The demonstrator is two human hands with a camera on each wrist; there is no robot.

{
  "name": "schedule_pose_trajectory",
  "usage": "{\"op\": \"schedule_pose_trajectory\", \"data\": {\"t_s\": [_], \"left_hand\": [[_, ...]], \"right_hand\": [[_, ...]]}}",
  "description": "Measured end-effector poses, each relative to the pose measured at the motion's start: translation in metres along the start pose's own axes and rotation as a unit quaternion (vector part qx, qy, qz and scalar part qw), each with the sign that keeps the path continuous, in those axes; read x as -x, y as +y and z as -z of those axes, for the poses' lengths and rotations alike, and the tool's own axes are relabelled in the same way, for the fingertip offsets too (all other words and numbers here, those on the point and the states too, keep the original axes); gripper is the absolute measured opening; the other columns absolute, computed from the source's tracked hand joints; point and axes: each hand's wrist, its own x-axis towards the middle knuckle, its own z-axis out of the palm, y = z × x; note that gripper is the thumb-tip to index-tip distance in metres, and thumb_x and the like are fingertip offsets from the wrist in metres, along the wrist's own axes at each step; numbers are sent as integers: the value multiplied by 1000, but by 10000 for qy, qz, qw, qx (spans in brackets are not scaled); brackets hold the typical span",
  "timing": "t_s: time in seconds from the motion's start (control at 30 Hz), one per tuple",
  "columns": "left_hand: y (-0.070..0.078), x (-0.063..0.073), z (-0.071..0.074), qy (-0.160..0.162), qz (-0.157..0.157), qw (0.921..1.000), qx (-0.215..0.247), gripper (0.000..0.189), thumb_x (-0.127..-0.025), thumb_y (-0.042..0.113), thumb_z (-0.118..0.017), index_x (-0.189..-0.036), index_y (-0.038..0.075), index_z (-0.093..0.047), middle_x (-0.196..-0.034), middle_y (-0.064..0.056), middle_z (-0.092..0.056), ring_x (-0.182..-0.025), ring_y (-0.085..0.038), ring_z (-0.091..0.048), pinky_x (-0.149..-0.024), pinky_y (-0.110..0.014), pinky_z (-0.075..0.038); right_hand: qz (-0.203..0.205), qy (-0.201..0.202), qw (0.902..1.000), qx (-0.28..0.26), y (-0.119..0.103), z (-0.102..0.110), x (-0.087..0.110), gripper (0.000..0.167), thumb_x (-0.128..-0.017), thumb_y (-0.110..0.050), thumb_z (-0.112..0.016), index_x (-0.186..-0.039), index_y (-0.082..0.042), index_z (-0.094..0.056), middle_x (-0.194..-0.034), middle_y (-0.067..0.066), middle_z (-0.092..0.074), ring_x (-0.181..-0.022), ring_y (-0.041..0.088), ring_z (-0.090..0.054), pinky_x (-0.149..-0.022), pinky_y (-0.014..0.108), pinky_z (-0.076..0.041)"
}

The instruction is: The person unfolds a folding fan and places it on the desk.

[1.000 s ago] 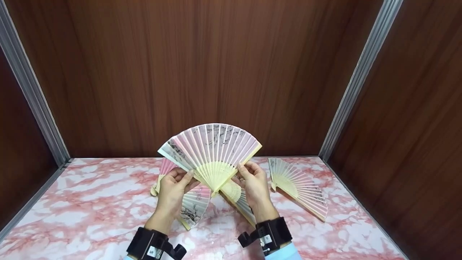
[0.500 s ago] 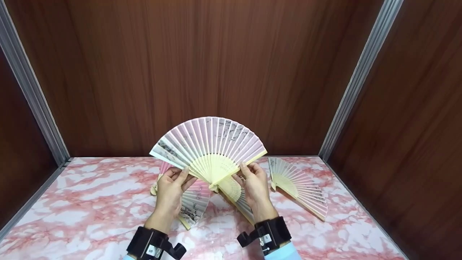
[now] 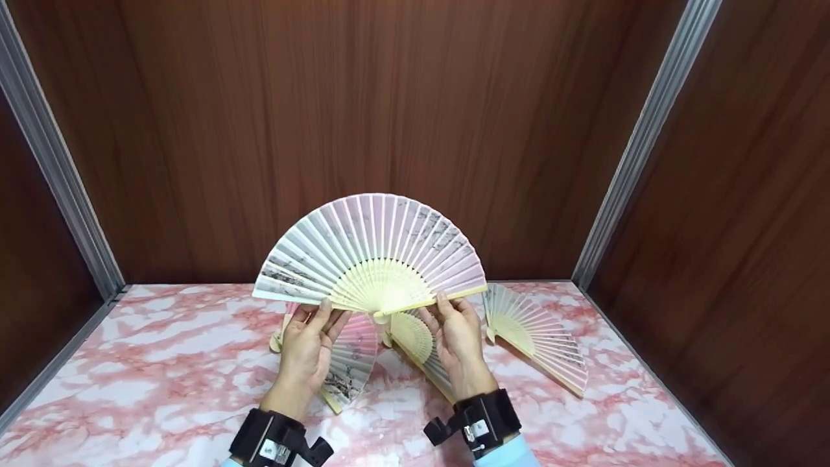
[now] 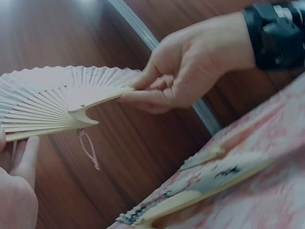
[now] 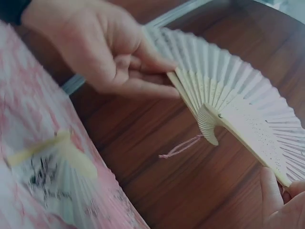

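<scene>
A folding fan with pale bamboo ribs and pink-to-white pleated cloth is spread wide in the air, its arc facing up. My left hand pinches the left outer rib between thumb and fingers. On the other side, my right hand pinches the right outer rib the same way. In the left wrist view a pink cord loop hangs from the fan's pivot. Both wrist views show the fan between the two hands, over the table's edge.
Spread fans lie on the pink marbled table: a pink and white one behind my left hand, another by my right hand, a pale one farther right. Wood panels with metal corner posts enclose the back and sides.
The held fan has spread from a partial arc to nearly a half circle and risen slightly. Its outer ribs have swung down and apart; the hands have barely shifted.
</scene>
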Motion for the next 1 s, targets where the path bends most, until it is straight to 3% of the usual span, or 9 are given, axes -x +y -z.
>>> {"op": "schedule_pose_trajectory", "data": {"t_s": [0.1, 0.23, 0.5, 0.8, 0.87, 1.0], "left_hand": [[-2, 1, 1, -81, 105, 9996, 262, 8, -107, 5, -63, -101, 8, -68, -106, -4, -75, -100, -17, -80, -101, -30, -68], [-5, 2, 0, -65, 112, 9997, 222, 5, -107, 5, -62, -107, 9, -66, -110, -4, -74, -102, -16, -80, -102, -30, -67], [-9, 2, -4, -12, 94, 9985, -531, 24, -109, -3, -56, -130, 6, -48, -110, -1, -75, -99, -13, -80, -101, -31, -67], [-15, 7, -6, -118, 405, 9956, -841, 13, -106, 0, -65, -108, 10, -73, -99, 3, -79, -96, -10, -78, -98, -26, -68], [-17, 8, -7, -178, 439, 9942, -961, 12, -106, 1, -65, -115, 6, -71, -101, 2, -80, -97, -11, -79, -98, -27, -68], [-19, 10, -11, -107, 365, 9918, -1223, 30, -104, -2, -67, -134, -5, -60, -103, 2, -79, -97, -9, -79, -97, -25, -68]], "right_hand": [[-45, 127, 9997, -200, 1, -1, 0, 10, -114, -2, -47, -119, 6, -50, -98, 7, -65, -89, 11, -72, -89, 22, -69], [48, 349, 9988, -347, 1, -3, 1, 7, -113, -2, -48, -116, 5, -51, -98, 6, -65, -89, 11, -71, -90, 23, -69], [185, 529, 9982, -236, 5, -7, 4, 9, -112, -2, -52, -104, -1, -54, -98, 4, -65, -86, 9, -72, -89, 26, -70], [192, 279, 9992, -210, 11, -14, 11, 10, -112, -1, -52, -103, -4, -56, -102, 3, -64, -91, 9, -73, -92, 29, -70], [203, 293, 9991, -223, 12, -15, 12, 10, -112, -1, -52, -103, -4, -56, -104, 4, -64, -93, 10, -74, -92, 29, -70], [151, 319, 9990, -269, 14, -18, 15, 12, -112, -1, -52, -102, -4, -56, -106, 5, -62, -96, 11, -74, -93, 29, -70]]}}
